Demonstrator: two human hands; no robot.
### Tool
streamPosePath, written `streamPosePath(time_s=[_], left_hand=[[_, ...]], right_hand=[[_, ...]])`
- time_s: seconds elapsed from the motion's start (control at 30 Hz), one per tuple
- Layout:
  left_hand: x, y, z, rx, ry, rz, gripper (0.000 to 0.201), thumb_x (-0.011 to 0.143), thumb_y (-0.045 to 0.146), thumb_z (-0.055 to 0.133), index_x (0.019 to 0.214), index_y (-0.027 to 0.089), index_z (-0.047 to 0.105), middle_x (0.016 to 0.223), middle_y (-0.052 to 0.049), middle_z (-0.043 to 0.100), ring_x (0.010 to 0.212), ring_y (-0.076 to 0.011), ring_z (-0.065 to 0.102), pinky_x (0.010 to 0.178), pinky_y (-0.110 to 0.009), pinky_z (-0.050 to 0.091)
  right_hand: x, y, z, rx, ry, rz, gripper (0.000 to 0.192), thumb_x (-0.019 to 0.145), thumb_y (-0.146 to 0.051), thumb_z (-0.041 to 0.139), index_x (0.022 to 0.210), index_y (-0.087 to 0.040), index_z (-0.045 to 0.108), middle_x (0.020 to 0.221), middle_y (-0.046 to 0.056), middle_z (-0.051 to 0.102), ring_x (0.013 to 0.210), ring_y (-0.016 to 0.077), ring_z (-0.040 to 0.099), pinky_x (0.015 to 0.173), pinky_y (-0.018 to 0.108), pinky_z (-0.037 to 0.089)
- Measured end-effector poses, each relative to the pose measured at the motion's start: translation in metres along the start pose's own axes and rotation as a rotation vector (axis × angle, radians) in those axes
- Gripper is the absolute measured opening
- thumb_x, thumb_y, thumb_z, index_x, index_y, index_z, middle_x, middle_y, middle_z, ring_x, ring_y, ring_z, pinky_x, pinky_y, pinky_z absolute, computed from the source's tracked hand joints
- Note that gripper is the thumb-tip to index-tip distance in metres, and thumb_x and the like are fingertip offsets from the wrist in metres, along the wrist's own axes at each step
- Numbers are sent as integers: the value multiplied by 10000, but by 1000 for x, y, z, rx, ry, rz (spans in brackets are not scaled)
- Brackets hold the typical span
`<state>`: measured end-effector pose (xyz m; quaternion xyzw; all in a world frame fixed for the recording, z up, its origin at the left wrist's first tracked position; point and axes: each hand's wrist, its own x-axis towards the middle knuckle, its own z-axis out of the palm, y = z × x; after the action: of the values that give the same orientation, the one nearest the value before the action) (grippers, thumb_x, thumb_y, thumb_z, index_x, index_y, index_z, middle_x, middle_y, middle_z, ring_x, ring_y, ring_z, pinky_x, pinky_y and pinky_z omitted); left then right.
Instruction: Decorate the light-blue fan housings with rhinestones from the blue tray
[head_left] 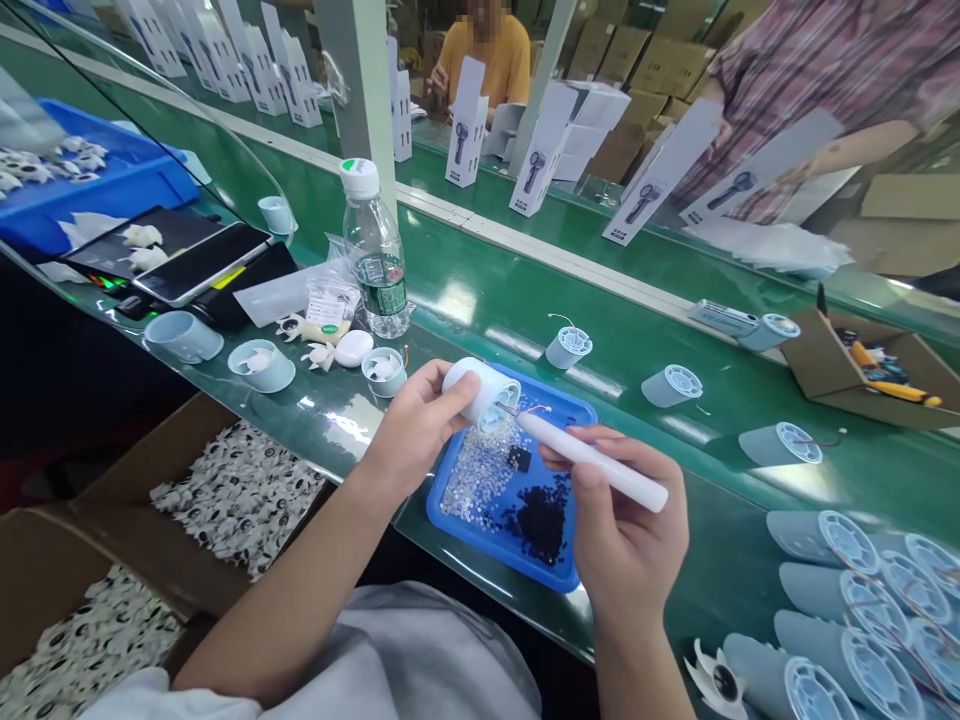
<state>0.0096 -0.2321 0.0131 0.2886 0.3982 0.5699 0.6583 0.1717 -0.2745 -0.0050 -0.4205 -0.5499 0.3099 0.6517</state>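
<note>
Left hand [417, 425]: fingers closed round a pale blue cylindrical plastic fan housing [480, 393], held on its side, open grilled end turned toward the right hand. Thin red and white wires [534, 408] trail from that end.

Right hand [628, 530]: fingers wrapped pen-fashion round a white slim rod-shaped plastic tool [592, 462], its tip laid against the grilled face of the housing.

Directly beneath both grips: shallow blue rectangular plastic tray [564, 578] on the green conveyor belt [487, 300], carrying a heap of small clear bits [474, 478] under the housing and a heap of small black bits [541, 520] under the tool; one small black square part [518, 459] lies between the heaps.

Beyond the left hand: clear plastic water bottle with white cap [375, 250], loose white fan blades [319, 355], several short pale blue rings [262, 365].

Beyond the tool: further pale blue housings [568, 348] lying singly on the belt.

Outward of the right hand: a packed cluster of like housings [825, 540]; a brown open cardboard box [825, 365] farther off.

Far side of the belt: upright white printed cartons [466, 125]; two other people.
</note>
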Motion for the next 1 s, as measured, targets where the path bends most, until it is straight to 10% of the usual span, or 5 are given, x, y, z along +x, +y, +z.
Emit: streamPosePath(time_s=[0.43,0.67,1.0], left_hand=[[-8,1,11,210,-15,-34,269,819,380,652,769,190,467,700,38,467,631,-73,439,590,-206,385],[-14,10,31,346,279,559,436,845,327,612,537,168,348,595,28,325,547,-79,331,504,-221,321],[-22,13,38,275,44,874,242,846,313,558,643,182,543,777,-27,570,705,-140,511,647,-278,461]], right_hand=[[-11,0,0,-122,69,-18,126,848,-221,647,947,-222,570,934,55,647,774,196,695,611,340,602],[-22,-15,7,-296,-476,215,203,937,-322,473,905,-194,628,465,-74,453,371,83,394,369,201,283],[-37,-38,20,-128,-349,193,307,965,-352,413,1112,-223,650,543,-53,473,461,93,406,466,215,332]])
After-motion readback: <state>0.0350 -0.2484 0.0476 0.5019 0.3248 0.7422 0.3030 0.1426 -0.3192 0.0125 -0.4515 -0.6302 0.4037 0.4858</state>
